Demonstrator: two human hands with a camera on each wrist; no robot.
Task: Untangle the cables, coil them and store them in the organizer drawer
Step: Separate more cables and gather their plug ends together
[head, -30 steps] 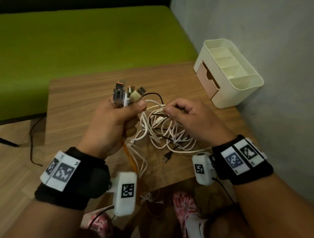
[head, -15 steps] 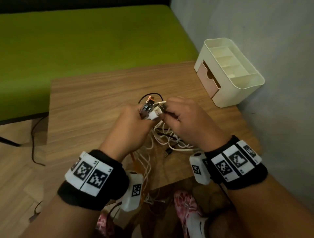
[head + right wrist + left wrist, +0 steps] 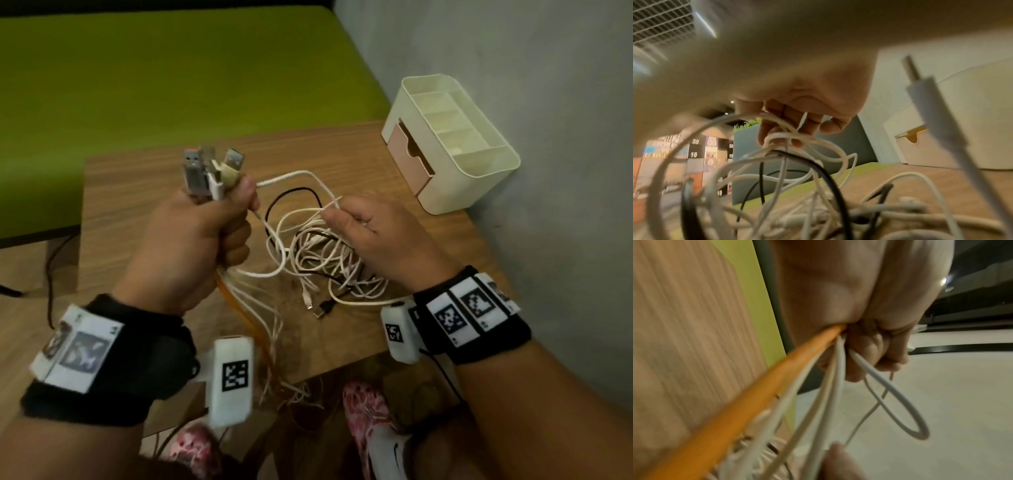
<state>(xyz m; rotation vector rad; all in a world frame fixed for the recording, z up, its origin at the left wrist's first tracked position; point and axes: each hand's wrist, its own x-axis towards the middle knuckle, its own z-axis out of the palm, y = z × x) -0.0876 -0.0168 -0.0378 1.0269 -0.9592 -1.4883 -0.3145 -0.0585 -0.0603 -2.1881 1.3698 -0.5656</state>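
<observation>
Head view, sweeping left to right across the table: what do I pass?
Left hand gripping the plugs → black cable loop → cable tangle → right hand pinching a white cable → organizer by the wall.

Head view from above, two wrist views from close below.
Looking down over table (image 3: 144,192); wrist cameras tight under each palm, facing fingers, sharing the cable tangle (image 3: 325,260) with the head view.

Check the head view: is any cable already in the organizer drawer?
No: the drawer is slightly open with no cable in sight, and the cables lie tangled on the table or in the hands.
</observation>
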